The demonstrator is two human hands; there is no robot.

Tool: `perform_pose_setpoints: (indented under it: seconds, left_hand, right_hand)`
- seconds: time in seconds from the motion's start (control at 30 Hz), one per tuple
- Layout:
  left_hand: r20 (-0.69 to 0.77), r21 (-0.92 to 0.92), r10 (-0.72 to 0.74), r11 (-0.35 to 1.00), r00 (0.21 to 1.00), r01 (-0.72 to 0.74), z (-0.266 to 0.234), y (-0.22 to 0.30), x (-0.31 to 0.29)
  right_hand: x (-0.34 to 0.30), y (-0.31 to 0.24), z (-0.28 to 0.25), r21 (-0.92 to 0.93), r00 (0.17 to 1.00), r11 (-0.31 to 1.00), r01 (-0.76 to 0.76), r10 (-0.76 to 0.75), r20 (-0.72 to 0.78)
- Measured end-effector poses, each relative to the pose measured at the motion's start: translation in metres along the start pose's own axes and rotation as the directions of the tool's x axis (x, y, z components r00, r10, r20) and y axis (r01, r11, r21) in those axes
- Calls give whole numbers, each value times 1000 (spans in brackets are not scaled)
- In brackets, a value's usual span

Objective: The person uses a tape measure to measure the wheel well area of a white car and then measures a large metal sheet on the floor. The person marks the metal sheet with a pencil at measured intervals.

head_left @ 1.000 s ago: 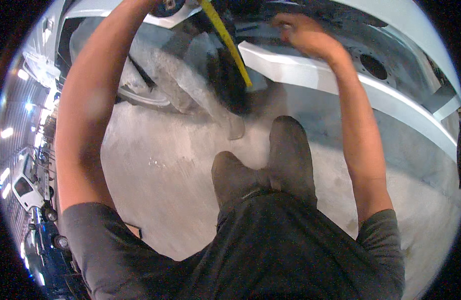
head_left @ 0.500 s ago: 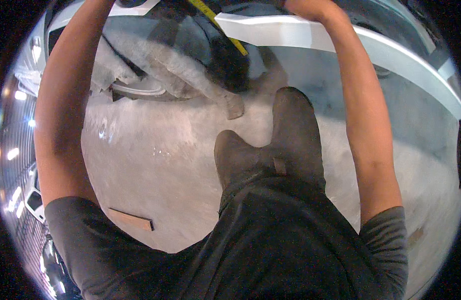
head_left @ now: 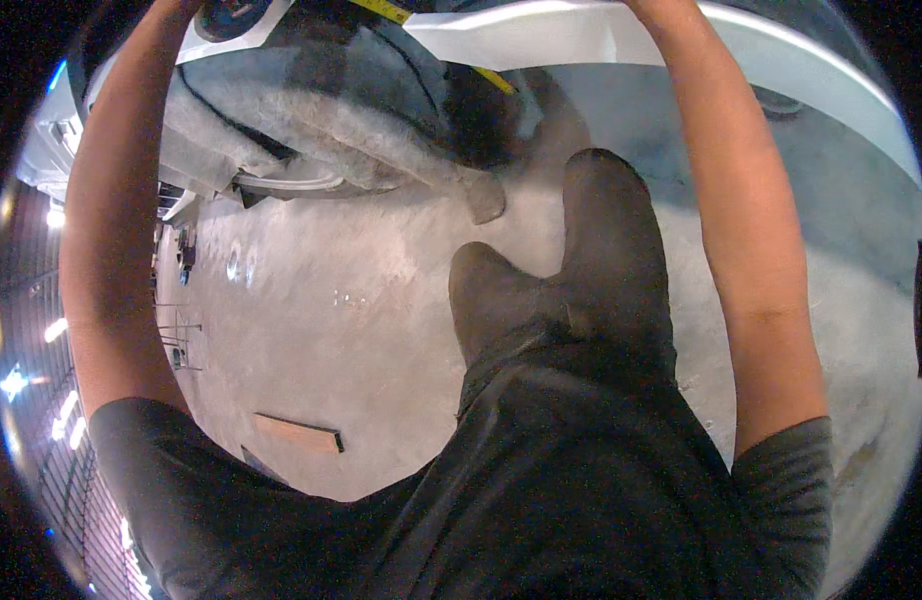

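Both my arms reach up past the top edge, so neither hand shows. My left forearm (head_left: 116, 200) rises along the left side, beside a round dark part (head_left: 231, 18) set by a white edge. My right forearm (head_left: 746, 190) crosses in front of a long, curved white vehicle panel (head_left: 541, 38). A yellow measuring tape blade (head_left: 494, 79) passes behind that panel, and more of it shows near the top edge. What either hand holds or touches is hidden.
Grey, fuzzy-looking material (head_left: 331, 125) hangs below the white panel at left. My brown boots (head_left: 611, 220) stand on the concrete floor (head_left: 381, 300). A flat brown strip (head_left: 299, 431) lies at lower left. Slatted wall or ceiling with bright lights (head_left: 56, 400) curves along the left rim.
The view has shifted, so the panel and tape sit higher and the floor strip farther right. My right hand, partly seen before at the top edge, has slipped out of view.
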State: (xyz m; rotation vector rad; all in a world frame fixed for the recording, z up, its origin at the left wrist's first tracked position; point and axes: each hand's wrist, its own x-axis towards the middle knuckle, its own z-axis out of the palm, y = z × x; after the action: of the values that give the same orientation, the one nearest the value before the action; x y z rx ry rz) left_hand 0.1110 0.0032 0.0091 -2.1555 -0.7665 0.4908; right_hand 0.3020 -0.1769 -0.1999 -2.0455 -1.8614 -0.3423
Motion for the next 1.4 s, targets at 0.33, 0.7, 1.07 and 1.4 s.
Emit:
perform_pose_setpoints:
  seconds: [0.33,0.7,1.07,1.4]
  left_hand:
    - [25,15,0,1000,1000,0,-9,8,-7]
    - [14,-208,-143,968,990,143,-5,10,-18]
    - [-56,-194,-91,978,994,79,-5,18,-33]
    - [-53,-88,-51,995,997,46,-4,11,-11]
  right_hand:
    - [8,17,7,-312,920,881,355,-389,-54]
    - [-6,15,2,-351,983,918,184,-170,72]
    - [-14,-19,-21,-67,998,997,-36,39,46]
    - [5,8,-4,-278,944,905,321,-329,20]
